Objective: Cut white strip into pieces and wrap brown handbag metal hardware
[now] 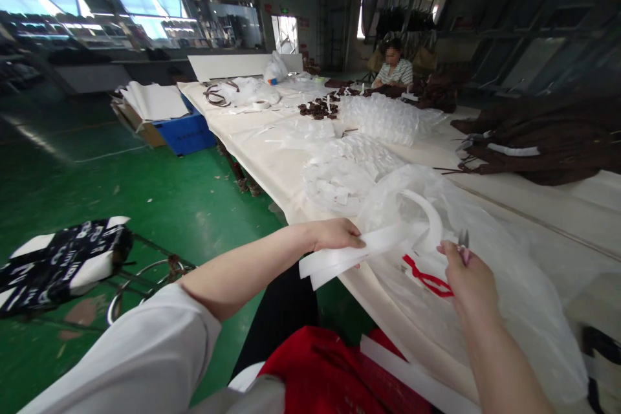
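My left hand [337, 235] is closed around flat white strips [356, 251] near the table's front edge. Their cut ends stick out toward me, and the far part curls up in a loop over the clear plastic bag. In my right hand [470, 278], to the right of the loop, is a small pair of thread snips [464, 239], with metal tips pointing up and a bit of pink showing. A red ribbon [427, 278] runs left from below that hand; whether it is tied to the snips I cannot tell. The strip's far end meets my right fingertips or passes just behind them.
A large clear plastic bag [524, 310] covers the near table. Beyond lie bundled white pieces [339, 174], bubble wrap [388, 118], small brown parts [317, 108] and brown bags [548, 149]. A person [395, 71] sits across the table. A stool [68, 265] and blue box [184, 132] stand left.
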Available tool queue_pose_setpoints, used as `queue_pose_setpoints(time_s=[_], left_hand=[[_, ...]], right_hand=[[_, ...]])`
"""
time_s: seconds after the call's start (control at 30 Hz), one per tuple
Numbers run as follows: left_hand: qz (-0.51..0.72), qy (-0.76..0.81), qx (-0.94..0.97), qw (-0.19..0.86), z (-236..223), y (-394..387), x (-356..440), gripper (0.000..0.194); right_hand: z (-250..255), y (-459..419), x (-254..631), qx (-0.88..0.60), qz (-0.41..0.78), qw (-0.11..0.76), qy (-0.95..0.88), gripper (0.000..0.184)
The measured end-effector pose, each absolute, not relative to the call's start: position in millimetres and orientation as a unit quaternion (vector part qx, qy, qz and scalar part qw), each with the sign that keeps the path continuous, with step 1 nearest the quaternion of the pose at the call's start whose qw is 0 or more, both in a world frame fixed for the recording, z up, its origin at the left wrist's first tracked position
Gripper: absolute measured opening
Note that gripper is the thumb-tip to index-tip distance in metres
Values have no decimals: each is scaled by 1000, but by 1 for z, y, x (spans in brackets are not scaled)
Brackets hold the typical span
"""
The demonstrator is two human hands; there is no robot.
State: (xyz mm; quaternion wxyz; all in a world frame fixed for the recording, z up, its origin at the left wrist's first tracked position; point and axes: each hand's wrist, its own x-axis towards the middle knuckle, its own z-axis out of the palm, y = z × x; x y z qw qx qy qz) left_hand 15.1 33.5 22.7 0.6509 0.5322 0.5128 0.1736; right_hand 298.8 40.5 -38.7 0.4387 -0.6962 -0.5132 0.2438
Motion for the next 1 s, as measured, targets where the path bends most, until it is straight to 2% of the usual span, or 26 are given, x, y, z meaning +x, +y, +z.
queue_pose_setpoints(time_s=[0.07, 0.1, 0.27, 0.37, 0.6, 1.0], left_hand=[[171, 519, 529, 650, 19, 33, 17, 14], [170, 518, 525, 653, 17, 33, 17, 14], [154, 511, 534, 656, 13, 31, 19, 16], [153, 495, 548, 657, 14, 30, 20, 19], [186, 474, 535, 674, 8, 29, 19, 37], [181, 476, 536, 673, 9, 29, 20, 38]], right_hand=[[-29, 23, 296, -707, 223, 390, -547, 48], [-23, 12, 291, -697, 255, 382, -551, 49], [-6, -44, 247, -568, 572, 374, -458, 55], [-15, -54, 226, -519, 664, 372, -390, 60], [-37, -49, 211, -529, 680, 369, -349, 58], [-41, -46, 213, -510, 687, 364, -369, 54]])
